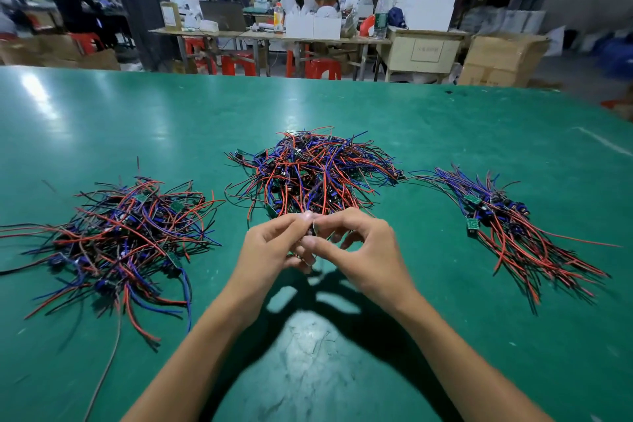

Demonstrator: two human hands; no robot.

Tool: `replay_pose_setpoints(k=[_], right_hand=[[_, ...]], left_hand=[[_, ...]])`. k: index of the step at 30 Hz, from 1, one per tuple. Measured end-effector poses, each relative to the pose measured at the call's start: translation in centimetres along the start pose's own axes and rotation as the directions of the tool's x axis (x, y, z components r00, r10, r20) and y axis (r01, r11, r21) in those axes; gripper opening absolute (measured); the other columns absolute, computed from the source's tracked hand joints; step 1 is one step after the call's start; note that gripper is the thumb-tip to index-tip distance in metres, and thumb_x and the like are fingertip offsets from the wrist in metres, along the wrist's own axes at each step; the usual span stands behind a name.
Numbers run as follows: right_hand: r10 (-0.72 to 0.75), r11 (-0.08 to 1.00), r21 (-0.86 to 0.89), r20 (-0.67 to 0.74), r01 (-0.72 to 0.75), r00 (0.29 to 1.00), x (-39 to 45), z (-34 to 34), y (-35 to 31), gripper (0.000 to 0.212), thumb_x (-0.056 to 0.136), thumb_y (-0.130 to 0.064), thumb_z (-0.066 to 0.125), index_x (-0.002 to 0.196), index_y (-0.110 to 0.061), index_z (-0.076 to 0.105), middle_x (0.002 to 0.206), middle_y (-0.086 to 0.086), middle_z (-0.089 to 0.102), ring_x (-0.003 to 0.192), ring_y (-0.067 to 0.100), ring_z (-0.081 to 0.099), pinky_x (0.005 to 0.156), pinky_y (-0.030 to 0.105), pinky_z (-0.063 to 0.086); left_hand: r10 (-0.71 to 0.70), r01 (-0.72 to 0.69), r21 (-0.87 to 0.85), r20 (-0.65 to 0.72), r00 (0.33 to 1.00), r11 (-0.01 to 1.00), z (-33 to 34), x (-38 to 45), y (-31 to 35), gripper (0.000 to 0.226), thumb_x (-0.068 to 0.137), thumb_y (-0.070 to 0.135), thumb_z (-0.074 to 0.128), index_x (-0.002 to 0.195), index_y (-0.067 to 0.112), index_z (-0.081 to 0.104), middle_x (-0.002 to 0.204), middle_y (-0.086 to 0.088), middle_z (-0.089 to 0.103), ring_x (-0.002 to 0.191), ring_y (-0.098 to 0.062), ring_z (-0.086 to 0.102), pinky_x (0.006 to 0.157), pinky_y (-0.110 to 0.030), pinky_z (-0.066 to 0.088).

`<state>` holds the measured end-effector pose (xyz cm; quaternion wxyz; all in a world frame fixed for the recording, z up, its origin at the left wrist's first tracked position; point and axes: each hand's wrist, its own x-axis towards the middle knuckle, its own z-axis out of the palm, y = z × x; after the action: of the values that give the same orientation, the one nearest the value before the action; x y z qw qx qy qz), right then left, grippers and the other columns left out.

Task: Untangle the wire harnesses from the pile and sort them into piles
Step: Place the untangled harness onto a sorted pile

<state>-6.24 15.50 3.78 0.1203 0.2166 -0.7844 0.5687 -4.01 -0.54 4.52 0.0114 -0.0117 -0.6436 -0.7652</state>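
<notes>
Evidently mid-separation: left hand (pixel 270 243) and right hand (pixel 359 250) meet just before the central tangle (pixel 310 171), each grip pinching one small harness (pixel 310 233), lifted off the green bench (pixel 445 120), probably to work its leads free. Left of the tangle lies a loose heap (pixel 120 233); right of it, an aligned bundle (pixel 507 223), wires combed one way, likely the sorted pile.
</notes>
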Motion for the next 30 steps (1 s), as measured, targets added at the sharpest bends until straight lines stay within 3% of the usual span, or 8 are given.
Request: replay_pose_setpoints(k=[3, 7, 10, 13, 16, 20, 24, 30], right_hand=[[-0.138, 0.970, -0.213, -0.071, 0.120, 0.988, -0.4, 0.1, 0.0, 0.024, 0.073, -0.048, 0.087, 0.089, -0.033, 0.077, 0.084, -0.020, 0.070, 0.080, 0.006, 0.064, 0.069, 0.014, 0.042], [-0.125, 0.942, -0.324, -0.106, 0.084, 0.987, -0.7, 0.0, -0.2, 0.034, 0.074, -0.060, 0.078, 0.098, -0.037, 0.070, 0.077, -0.023, 0.072, 0.068, 0.003, 0.068, 0.064, 0.031, 0.055], [0.056, 0.995, -0.079, -0.126, -0.066, 0.990, -0.8, 0.6, -0.6, 0.056, 0.063, -0.061, 0.085, 0.106, -0.041, 0.055, 0.090, -0.019, 0.074, 0.065, 0.007, 0.070, 0.063, 0.025, 0.056], [0.291, 0.911, 0.330, -0.094, -0.246, 0.952, -0.5, 1.1, -0.9, 0.059, 0.065, -0.058, 0.083, 0.106, -0.030, 0.052, 0.096, 0.000, 0.077, 0.063, 0.016, 0.070, 0.055, 0.023, 0.052], [0.363, 0.890, 0.315, -0.048, -0.331, 0.931, -0.2, 0.7, -1.0, 0.039, 0.079, -0.056, 0.076, 0.097, -0.023, 0.067, 0.087, 0.000, 0.077, 0.058, 0.014, 0.067, 0.048, 0.025, 0.048], [0.309, 0.914, 0.308, -0.105, -0.264, 0.945, -0.1, 0.3, -1.1, 0.011, 0.092, -0.028, 0.074, 0.090, -0.017, 0.074, 0.080, 0.000, 0.077, 0.062, 0.012, 0.070, 0.052, 0.023, 0.051], [0.439, 0.775, 0.529, -0.054, -0.347, 0.897, 0.0, 0.3, -1.6, 0.009, 0.092, -0.021, 0.073, 0.090, -0.013, 0.073, 0.083, 0.005, 0.078, 0.070, 0.016, 0.073, 0.058, 0.022, 0.055], [0.428, 0.778, 0.519, -0.025, -0.354, 0.904, 0.1, -0.1, -1.7, 0.006, 0.082, -0.033, 0.078, 0.079, -0.028, 0.077, 0.079, -0.005, 0.074, 0.063, 0.011, 0.066, 0.056, 0.019, 0.052]], left_hand=[[0.052, -0.052, 0.039, 0.000, 0.999, 0.998, -0.6, 0.1, 0.1, 0.030, 0.084, 0.035, 0.070, 0.101, 0.011, 0.080, 0.084, -0.008, 0.074, 0.069, -0.017, 0.056, 0.061, -0.026, 0.050], [0.136, -0.134, 0.072, -0.024, 0.990, 0.988, -0.8, 0.0, 0.4, 0.025, 0.081, 0.030, 0.076, 0.095, 0.009, 0.079, 0.083, -0.007, 0.075, 0.070, -0.014, 0.064, 0.063, -0.023, 0.053], [0.170, -0.167, 0.042, -0.068, 0.983, 0.985, -0.9, 0.2, 0.2, 0.018, 0.085, 0.019, 0.073, 0.096, 0.004, 0.077, 0.087, -0.004, 0.076, 0.074, -0.012, 0.067, 0.072, -0.024, 0.058], [0.187, -0.184, 0.056, -0.068, 0.980, 0.981, -0.9, 0.2, 0.3, 0.015, 0.091, 0.010, 0.069, 0.102, 0.003, 0.075, 0.095, -0.005, 0.078, 0.082, -0.011, 0.071, 0.074, -0.026, 0.058], [0.190, -0.184, 0.091, -0.065, 0.980, 0.979, -0.9, 0.1, 0.3, 0.016, 0.092, 0.007, 0.068, 0.106, 0.004, 0.075, 0.098, -0.008, 0.079, 0.088, -0.018, 0.074, 0.077, -0.030, 0.058], [0.177, -0.172, 0.063, -0.098, 0.979, 0.983, -0.8, 0.2, 0.1, 0.012, 0.090, 0.004, 0.070, 0.102, 0.005, 0.074, 0.097, -0.009, 0.079, 0.087, -0.022, 0.075, 0.075, -0.028, 0.060], [0.141, -0.141, 0.006, -0.105, 0.985, 0.990, -0.7, 0.3, 0.0, 0.011, 0.092, 0.007, 0.068, 0.103, 0.005, 0.071, 0.099, -0.009, 0.079, 0.089, -0.022, 0.075, 0.081, -0.028, 0.061], [0.131, -0.133, -0.008, -0.116, 0.985, 0.991, -0.6, 0.2, -0.1, 0.013, 0.089, 0.014, 0.073, 0.098, 0.005, 0.074, 0.088, -0.014, 0.078, 0.083, -0.025, 0.077, 0.074, -0.024, 0.059]])
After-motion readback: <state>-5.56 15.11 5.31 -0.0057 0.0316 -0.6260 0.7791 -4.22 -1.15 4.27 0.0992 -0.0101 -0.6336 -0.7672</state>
